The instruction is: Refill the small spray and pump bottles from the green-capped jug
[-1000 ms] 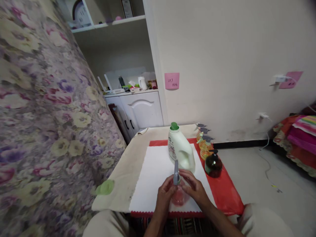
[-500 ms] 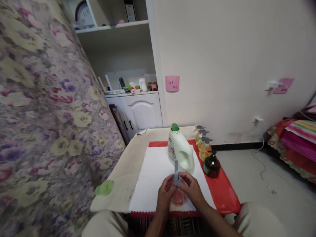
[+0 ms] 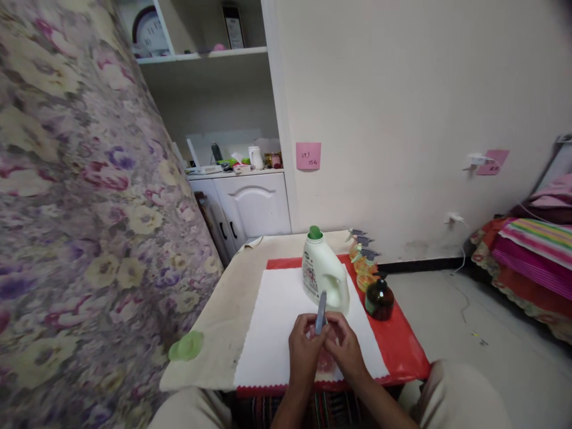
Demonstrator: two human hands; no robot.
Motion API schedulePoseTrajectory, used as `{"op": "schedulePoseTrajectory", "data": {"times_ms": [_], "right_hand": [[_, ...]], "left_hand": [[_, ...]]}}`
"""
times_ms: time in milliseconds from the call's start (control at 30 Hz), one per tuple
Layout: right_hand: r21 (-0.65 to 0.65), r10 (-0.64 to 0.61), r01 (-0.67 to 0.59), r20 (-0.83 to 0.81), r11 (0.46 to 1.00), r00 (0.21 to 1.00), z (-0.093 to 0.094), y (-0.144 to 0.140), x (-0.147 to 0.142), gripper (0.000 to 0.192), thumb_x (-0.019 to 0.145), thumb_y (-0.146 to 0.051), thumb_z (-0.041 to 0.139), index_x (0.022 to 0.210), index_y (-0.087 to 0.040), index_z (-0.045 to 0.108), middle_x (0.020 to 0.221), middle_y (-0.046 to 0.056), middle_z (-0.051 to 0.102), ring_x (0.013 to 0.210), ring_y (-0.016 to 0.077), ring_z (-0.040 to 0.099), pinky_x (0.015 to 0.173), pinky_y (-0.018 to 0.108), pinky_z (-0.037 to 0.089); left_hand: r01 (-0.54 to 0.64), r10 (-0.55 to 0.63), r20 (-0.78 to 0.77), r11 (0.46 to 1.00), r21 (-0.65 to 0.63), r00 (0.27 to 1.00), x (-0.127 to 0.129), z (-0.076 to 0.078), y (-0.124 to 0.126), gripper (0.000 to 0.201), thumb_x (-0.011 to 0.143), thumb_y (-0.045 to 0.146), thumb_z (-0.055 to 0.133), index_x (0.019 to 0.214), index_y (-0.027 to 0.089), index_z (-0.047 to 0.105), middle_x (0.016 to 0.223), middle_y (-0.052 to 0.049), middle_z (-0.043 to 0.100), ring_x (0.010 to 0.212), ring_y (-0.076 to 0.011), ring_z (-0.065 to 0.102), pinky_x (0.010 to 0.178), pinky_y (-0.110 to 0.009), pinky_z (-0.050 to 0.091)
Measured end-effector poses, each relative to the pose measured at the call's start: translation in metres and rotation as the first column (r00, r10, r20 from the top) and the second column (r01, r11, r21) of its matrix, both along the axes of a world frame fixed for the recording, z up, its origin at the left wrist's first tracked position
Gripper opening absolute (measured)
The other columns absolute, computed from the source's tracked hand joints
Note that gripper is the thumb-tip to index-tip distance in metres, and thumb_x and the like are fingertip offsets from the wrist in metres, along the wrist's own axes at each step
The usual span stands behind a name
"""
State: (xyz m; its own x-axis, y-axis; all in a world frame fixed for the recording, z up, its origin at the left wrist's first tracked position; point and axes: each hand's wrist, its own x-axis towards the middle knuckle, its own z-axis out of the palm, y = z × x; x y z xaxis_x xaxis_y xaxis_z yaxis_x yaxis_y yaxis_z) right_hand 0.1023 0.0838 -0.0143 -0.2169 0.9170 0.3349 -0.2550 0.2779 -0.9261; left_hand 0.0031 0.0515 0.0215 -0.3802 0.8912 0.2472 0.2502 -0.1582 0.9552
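Observation:
Near the front edge of the white sheet stands a small clear spray bottle (image 3: 325,361) with a pinkish body, partly covered by my hands. Its grey trigger head (image 3: 321,313) points up and away from me. My left hand (image 3: 306,345) is closed at the left of the head and neck. From the other side my right hand (image 3: 343,344) grips the same neck area, fingers bent and thumb close to the left one. Just beyond my hands is a large pale green detergent jug (image 3: 324,274) with a handle and a dark green spout, its cap off.
Along the right, on red plastic (image 3: 400,348), stand several spray bottles (image 3: 364,262) and a dark brown pump bottle (image 3: 379,300). A light green cap (image 3: 190,345) lies at the table's left edge. A floral curtain (image 3: 89,238) hangs on the left.
The trigger head has turned and tilted slightly to the right between my hands. My fingers have shifted around the neck. The whole view has moved a little.

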Motion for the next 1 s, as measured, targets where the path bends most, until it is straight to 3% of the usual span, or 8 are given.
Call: {"op": "schedulePoseTrajectory", "data": {"times_ms": [167,367,433,533,633,767,900,1000], "right_hand": [[0.024,0.039,-0.039,0.022,0.999,0.999,-0.005,-0.010,0.001,0.062,0.064,-0.024,0.077,0.120,-0.025,0.051,0.117,0.008,0.061,0.112,0.0278,0.057,0.098,0.043,0.046],[0.010,0.057,-0.059,0.092,0.998,0.994,-0.017,0.001,0.005,0.069,0.056,-0.015,0.077,0.119,-0.027,0.052,0.118,0.007,0.060,0.115,0.0311,0.055,0.103,0.050,0.041],[0.006,0.060,-0.061,0.099,0.998,0.993,-0.022,0.004,0.004,0.068,0.057,-0.015,0.077,0.119,-0.027,0.051,0.118,0.007,0.059,0.116,0.0311,0.054,0.104,0.050,0.040],[0.015,0.046,-0.048,0.086,0.999,0.995,-0.029,0.006,0.000,0.066,0.058,-0.019,0.078,0.118,-0.026,0.051,0.118,0.008,0.059,0.116,0.0306,0.054,0.104,0.049,0.039],[-0.006,0.059,-0.059,0.055,0.998,0.997,-0.036,0.007,-0.003,0.068,0.057,-0.019,0.078,0.118,-0.026,0.050,0.119,0.008,0.059,0.117,0.0297,0.054,0.104,0.049,0.040],[-0.092,0.071,-0.065,0.067,0.994,0.995,-0.035,0.007,0.000,0.072,0.054,-0.011,0.076,0.119,-0.024,0.049,0.121,0.008,0.059,0.118,0.0296,0.054,0.105,0.050,0.038],[-0.069,0.133,-0.128,0.066,0.989,0.989,-0.024,0.005,0.005,0.068,0.054,-0.007,0.073,0.117,-0.023,0.052,0.114,0.006,0.064,0.110,0.0281,0.060,0.100,0.047,0.043],[-0.067,0.096,-0.091,0.080,0.994,0.992,-0.019,0.004,0.005,0.071,0.052,-0.008,0.075,0.117,-0.024,0.052,0.115,0.005,0.063,0.110,0.0287,0.059,0.100,0.047,0.042]], "left_hand": [[0.061,-0.054,-0.164,0.998,0.036,0.985,-0.010,0.005,0.001,0.014,0.076,0.023,0.063,0.089,0.019,0.067,0.087,-0.003,0.064,0.085,-0.0213,0.062,0.079,-0.033,0.048],[0.334,-0.329,-0.206,0.943,-0.013,0.922,-0.026,0.014,0.003,0.028,0.083,0.024,0.057,0.109,0.022,0.066,0.101,-0.006,0.063,0.097,-0.0220,0.059,0.089,-0.035,0.046],[0.339,-0.333,-0.190,0.941,0.003,0.924,-0.025,0.011,0.003,0.032,0.084,0.025,0.055,0.115,0.022,0.062,0.107,-0.007,0.063,0.102,-0.0226,0.058,0.093,-0.037,0.044],[0.241,-0.237,-0.096,0.970,0.027,0.967,-0.019,0.001,0.005,0.040,0.078,0.027,0.064,0.117,0.022,0.059,0.115,-0.008,0.063,0.107,-0.0244,0.057,0.096,-0.038,0.042],[0.180,-0.179,-0.008,0.984,0.008,0.984,-0.014,-0.006,0.008,0.033,0.074,0.029,0.068,0.105,0.020,0.062,0.101,-0.006,0.068,0.097,-0.0246,0.061,0.090,-0.038,0.045],[0.276,-0.276,0.024,0.961,0.002,0.961,-0.020,-0.003,0.010,0.028,0.078,0.030,0.063,0.103,0.019,0.065,0.099,-0.006,0.069,0.097,-0.0246,0.061,0.089,-0.038,0.046],[0.364,-0.365,-0.087,0.931,-0.021,0.927,-0.032,0.005,0.010,0.027,0.081,0.031,0.060,0.104,0.020,0.068,0.103,-0.008,0.067,0.103,-0.0253,0.059,0.093,-0.037,0.044],[0.390,-0.391,-0.110,0.920,-0.030,0.914,-0.035,0.005,0.011,0.027,0.083,0.031,0.058,0.106,0.021,0.067,0.112,-0.007,0.066,0.111,-0.0252,0.056,0.099,-0.037,0.039]]}}
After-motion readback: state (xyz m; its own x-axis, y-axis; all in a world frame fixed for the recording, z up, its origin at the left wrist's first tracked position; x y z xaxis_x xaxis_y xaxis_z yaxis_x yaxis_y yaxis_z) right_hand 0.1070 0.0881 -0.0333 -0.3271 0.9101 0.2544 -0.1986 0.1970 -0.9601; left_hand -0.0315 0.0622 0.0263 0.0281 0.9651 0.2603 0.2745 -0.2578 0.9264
